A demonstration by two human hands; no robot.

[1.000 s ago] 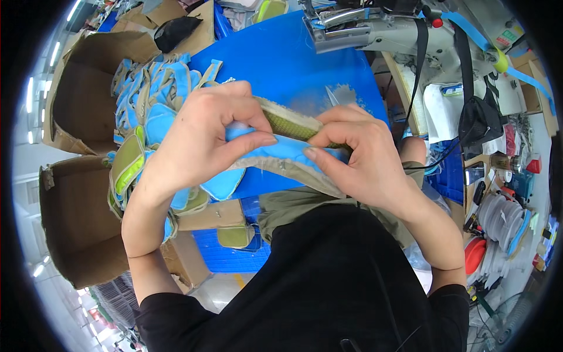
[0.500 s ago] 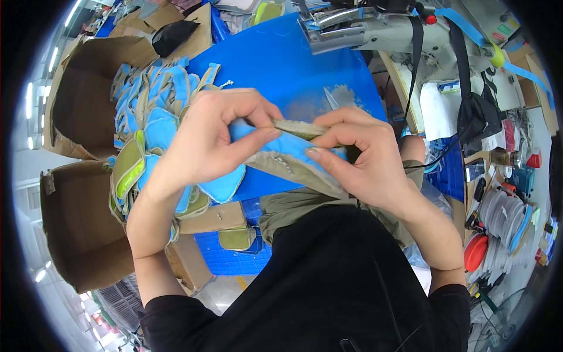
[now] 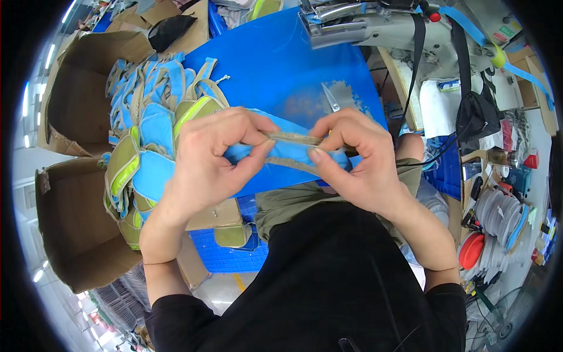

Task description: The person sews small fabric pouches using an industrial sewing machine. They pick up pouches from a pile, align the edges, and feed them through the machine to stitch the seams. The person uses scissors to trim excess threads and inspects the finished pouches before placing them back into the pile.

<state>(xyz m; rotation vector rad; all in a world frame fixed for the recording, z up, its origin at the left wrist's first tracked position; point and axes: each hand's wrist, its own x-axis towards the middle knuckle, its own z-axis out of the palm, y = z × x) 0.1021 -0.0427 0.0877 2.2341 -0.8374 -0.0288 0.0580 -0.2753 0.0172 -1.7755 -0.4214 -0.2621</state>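
Note:
My left hand [image 3: 220, 151] and my right hand [image 3: 359, 159] both pinch a blue and khaki fabric piece [image 3: 292, 154] between thumb and fingers. Its khaki edge runs nearly straight between the two pinches, just in front of my body. Blue cloth hangs below that edge, and part of the piece is hidden behind my hands. Beyond my right hand, pointed metal scissors [image 3: 332, 98] lie on the blue tabletop [image 3: 258, 53]; their handles are hidden. Beside my left hand is a heap of blue, khaki and lime sewn fabric pieces [image 3: 157, 126].
Two open cardboard boxes [image 3: 50, 126] [image 3: 50, 246] stand on the left. A sewing machine [image 3: 390, 34] occupies the far right, with black straps [image 3: 417, 53] hanging from it. White reels [image 3: 498, 214] and a red reel [image 3: 471, 251] sit at the right.
Both hands have brought the fabric slightly lower, and its khaki edge is now straighter between them. The lower khaki flap shows less. More of the scissors and the heap shows.

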